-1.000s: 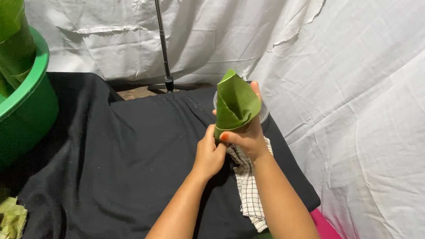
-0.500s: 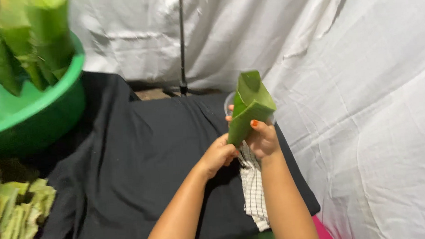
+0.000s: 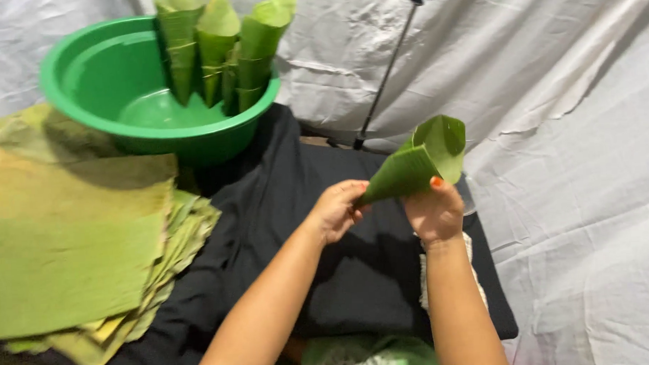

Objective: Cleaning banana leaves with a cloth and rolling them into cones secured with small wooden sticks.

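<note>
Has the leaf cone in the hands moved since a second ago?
Yes. The leaf cone has tipped from upright to slanting, its mouth up right, judged against the black cloth; the camera also swung.

Greens on black and white

The leaf cone (image 3: 417, 165) was bright green, like the cones (image 3: 219, 49) in the green basin (image 3: 83, 68); the stacked leaf sheets (image 3: 74, 234) ran yellow-green. The table cloth (image 3: 282, 205) was black, the backdrop (image 3: 567, 123) white, a thumbnail (image 3: 436, 181) orange-red.

Bare forearms, orange-painted nails
</note>
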